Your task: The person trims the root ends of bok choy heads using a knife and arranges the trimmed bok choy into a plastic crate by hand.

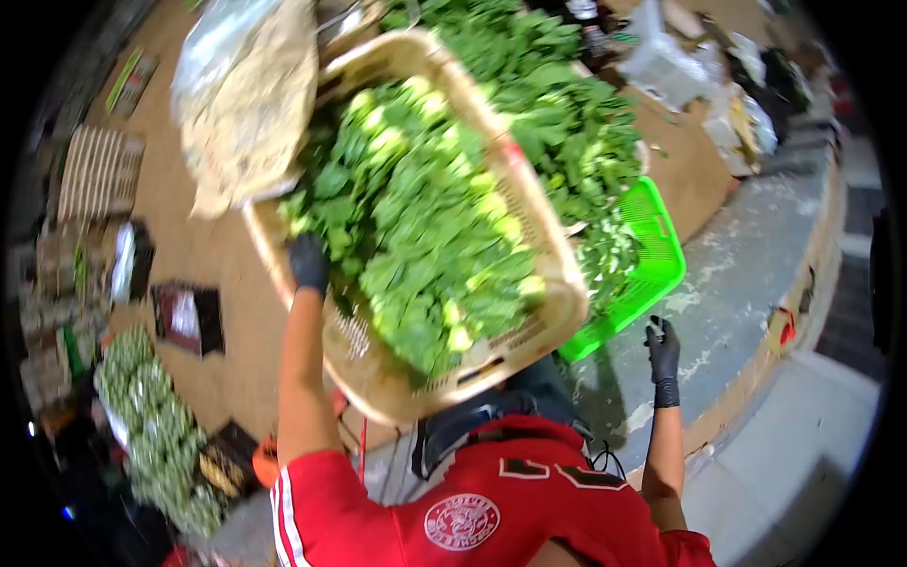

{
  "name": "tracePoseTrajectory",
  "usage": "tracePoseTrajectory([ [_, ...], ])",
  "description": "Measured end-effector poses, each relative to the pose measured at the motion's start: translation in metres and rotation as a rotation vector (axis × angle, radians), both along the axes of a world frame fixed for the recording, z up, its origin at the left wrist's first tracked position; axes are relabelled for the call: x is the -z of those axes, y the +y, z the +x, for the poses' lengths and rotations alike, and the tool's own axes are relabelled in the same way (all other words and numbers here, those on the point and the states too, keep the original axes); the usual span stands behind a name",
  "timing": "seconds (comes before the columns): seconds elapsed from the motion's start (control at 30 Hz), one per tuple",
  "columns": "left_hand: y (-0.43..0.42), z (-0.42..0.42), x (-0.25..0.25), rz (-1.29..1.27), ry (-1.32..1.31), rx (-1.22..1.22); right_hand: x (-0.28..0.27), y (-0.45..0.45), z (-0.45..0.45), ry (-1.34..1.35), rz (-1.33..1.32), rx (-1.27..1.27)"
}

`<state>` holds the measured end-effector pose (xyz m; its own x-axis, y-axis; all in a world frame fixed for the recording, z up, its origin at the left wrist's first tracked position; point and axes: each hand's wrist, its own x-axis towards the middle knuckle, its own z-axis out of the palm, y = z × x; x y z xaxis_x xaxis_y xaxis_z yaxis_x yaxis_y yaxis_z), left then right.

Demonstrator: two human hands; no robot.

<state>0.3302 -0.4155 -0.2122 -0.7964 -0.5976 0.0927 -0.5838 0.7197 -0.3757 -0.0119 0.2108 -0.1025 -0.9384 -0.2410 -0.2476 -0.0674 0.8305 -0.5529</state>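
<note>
A large off-white plastic basket stands tilted in front of me, filled with rows of leafy green vegetables with pale stem ends. My left hand, in a black glove, is inside its left rim, closed at the pale end of a bunch of leafy greens; its fingertips are blurred and partly hidden by leaves. My right hand, also black-gloved, hangs off to the right over the grey concrete with fingers loosely apart and nothing in them. Nearest to it is a bright green plastic basket with some leaves in it.
More loose greens are heaped behind the off-white basket. A tan sack lies across its far left corner. Bagged green produce and a dark crate sit on the left floor. A raised concrete edge curves along the right.
</note>
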Motion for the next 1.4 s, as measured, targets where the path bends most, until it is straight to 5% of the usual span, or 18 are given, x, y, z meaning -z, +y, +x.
tracePoseTrajectory([
  [0.1, -0.002, -0.015, -0.008, 0.109, -0.289, -0.139, -0.025, -0.024, 0.018, -0.023, -0.049, 0.023],
  [0.17, 0.003, -0.018, -0.019, 0.238, -0.094, -0.16, -0.013, -0.029, 0.023, 0.127, -0.117, -0.13],
  [0.3, 0.044, -0.018, -0.07, 0.612, 0.22, -0.245, -0.055, -0.101, 0.046, -0.072, -0.144, -0.131],
  [0.37, 0.071, -0.014, -0.102, 0.657, 0.262, -0.122, -0.076, -0.146, 0.055, -0.164, -0.11, -0.331],
  [0.43, 0.118, -0.041, -0.173, 0.644, 0.205, 0.009, -0.092, -0.185, 0.071, 0.122, -0.675, -0.643],
  [0.5, 0.162, -0.072, -0.228, 0.743, 0.243, 0.247, -0.142, -0.223, 0.069, -0.115, -0.559, -0.859],
  [0.57, 0.2, -0.104, -0.271, 0.911, 0.25, 0.402, -0.15, -0.238, 0.062, 0.147, -0.644, -0.962],
  [0.63, 0.231, -0.136, -0.284, 1.055, 0.467, 0.549, -0.161, -0.219, 0.049, -0.04, -0.597, -0.897],
  [0.73, 0.284, -0.203, -0.29, 1.553, 0.92, 0.342, -0.128, -0.157, 0.026, -0.234, -0.713, -0.604],
  [0.77, 0.296, -0.227, -0.288, 1.425, 0.845, 0.507, -0.11, -0.136, 0.026, -0.155, -0.691, -0.505],
  [0.8, 0.314, -0.248, -0.261, 1.833, 0.852, 0.407, -0.119, -0.122, 0.022, -0.231, -0.635, -0.363],
  [0.9, 0.349, -0.284, -0.221, 1.541, 0.472, 0.47, -0.118, -0.083, 0.019, -0.437, -0.948, 0.118],
  [0.97, 0.373, -0.296, -0.221, 2.143, 0.267, 0.294, -0.106, -0.052, 0.024, -0.407, -0.982, 0.125],
  [1.1, 0.411, -0.296, -0.197, 2.106, 0.158, 0.35, -0.091, -0.007, 0.032, -0.225, -0.498, 0.046],
  [1.13, 0.418, -0.297, -0.205, 2.061, 0.094, 0.347, -0.086, 0.006, 0.029, 0.138, -0.268, -0.176],
  [1.23, 0.433, -0.303, -0.203, 1.977, 0.043, 0.399, -0.114, 0.021, 0.023, 0.104, -0.003, -0.305],
  [1.4, 0.44, -0.309, -0.197, 1.765, 0.062, 0.531, -0.11, 0.024, 0.018, 0.138, -0.093, -0.369],
])
